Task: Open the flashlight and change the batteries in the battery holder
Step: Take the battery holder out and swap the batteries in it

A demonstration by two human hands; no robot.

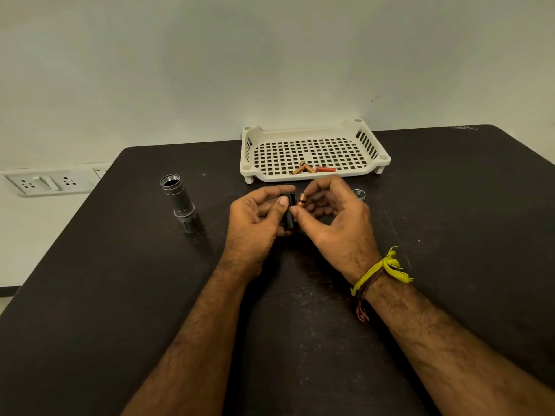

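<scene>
A small black battery holder [290, 213] is pinched in my left hand [255, 223] above the middle of the table. Against the holder's right side, my right hand [333, 217] holds a copper-coloured battery [301, 200] between thumb and fingers. The grey flashlight body [180, 202] stands on the table to the left, its threaded open end up. The flashlight's end cap [359, 194], a spring showing inside, lies just behind my right hand. In the white tray [312, 136] lie two copper batteries [303, 168] and a red one [326, 169].
The dark table [120, 295] meets a pale wall at the back. A wall socket plate [45, 183] sits low on the wall, left of the table's edge. A yellow thread band [387, 268] circles my right wrist.
</scene>
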